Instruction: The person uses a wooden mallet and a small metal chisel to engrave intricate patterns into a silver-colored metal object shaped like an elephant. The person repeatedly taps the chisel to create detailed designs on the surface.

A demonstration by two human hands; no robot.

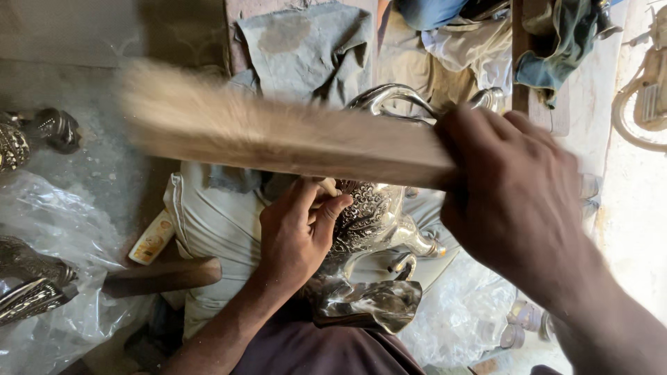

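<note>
My right hand (517, 198) grips the end of a long wooden brush (278, 132), which is blurred and stretches left across the view, close to the camera. Below it lies a shiny engraved silver teapot (375, 222) with a curved handle (389, 97) and a spout, resting on a pale cloth over my lap. My left hand (295, 232) presses against the teapot's embossed body and holds it steady. Part of the pot is hidden behind the brush and my hands.
Clear plastic sheeting (62, 250) holds more embossed metal pieces (28, 285) at the left. A wooden handle (163, 276) and a small tube (153, 237) lie beside my lap. Crumpled cloths (313, 48) pile up behind; more plastic (465, 312) sits at the lower right.
</note>
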